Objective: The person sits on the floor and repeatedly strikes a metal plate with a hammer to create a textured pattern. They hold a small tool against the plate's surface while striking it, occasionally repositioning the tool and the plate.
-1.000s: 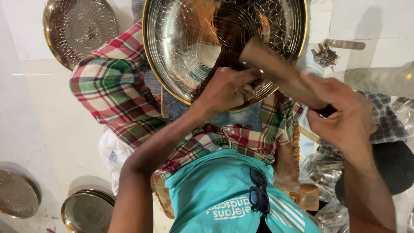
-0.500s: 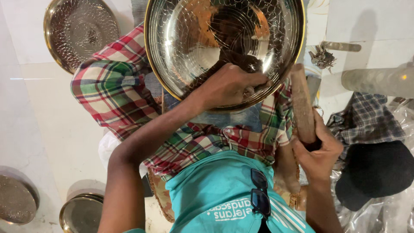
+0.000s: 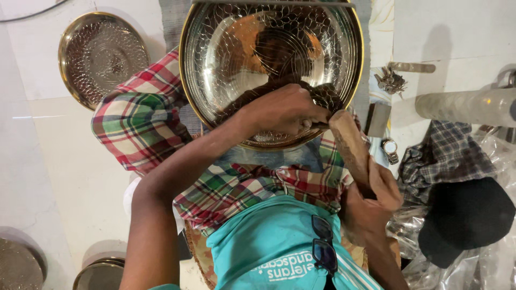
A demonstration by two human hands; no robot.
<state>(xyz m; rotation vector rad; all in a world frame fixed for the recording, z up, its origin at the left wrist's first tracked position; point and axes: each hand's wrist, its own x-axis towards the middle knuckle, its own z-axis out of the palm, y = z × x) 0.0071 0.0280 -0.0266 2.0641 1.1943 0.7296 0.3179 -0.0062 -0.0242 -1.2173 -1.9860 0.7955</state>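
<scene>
The big metal plate (image 3: 271,64) rests on the lap; the left hand (image 3: 285,110) presses closed fingers on its near rim, pinching a small tool. Just beside, the right hand (image 3: 371,201) grips a wooden mallet (image 3: 350,147).

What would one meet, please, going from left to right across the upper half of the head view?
Small patterned metal plate → large engraved metal plate with the left hand on its lower rim → wooden mallet in the right hand → shiny metal cylinder.
</scene>
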